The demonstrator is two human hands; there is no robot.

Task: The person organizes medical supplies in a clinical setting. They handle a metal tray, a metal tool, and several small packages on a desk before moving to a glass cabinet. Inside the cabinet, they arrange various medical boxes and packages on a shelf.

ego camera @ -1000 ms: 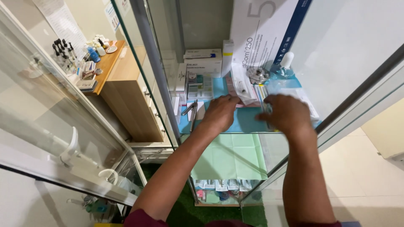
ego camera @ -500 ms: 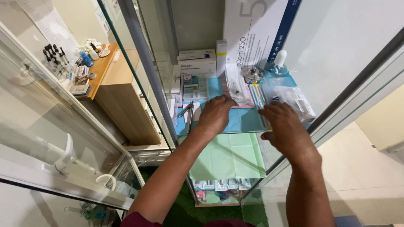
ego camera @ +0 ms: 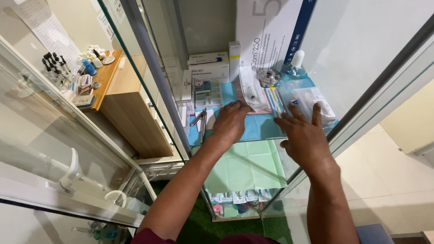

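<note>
My left hand [ego camera: 230, 122] lies flat, fingers together, on the blue cloth [ego camera: 260, 129] that covers a glass cabinet shelf, its fingertips touching a clear sealed pouch [ego camera: 252, 92]. My right hand [ego camera: 305, 135] hovers with spread fingers over the shelf's right front edge, next to thin wrapped packets [ego camera: 276, 100] and a clear plastic packet [ego camera: 311, 99]. Neither hand holds anything.
At the shelf's back stand white boxes [ego camera: 209, 65], a tall white and blue carton [ego camera: 271, 31], a small metal jar [ego camera: 268, 77] and a pump bottle [ego camera: 296, 63]. Metal pliers [ego camera: 200, 119] lie left. A green cloth shelf [ego camera: 246, 165] sits below. A wooden counter [ego camera: 110, 74] with small bottles stands left.
My right hand has drawn back from the packets toward the shelf's front edge and opened its fingers. My left hand stays pressed on the blue cloth.
</note>
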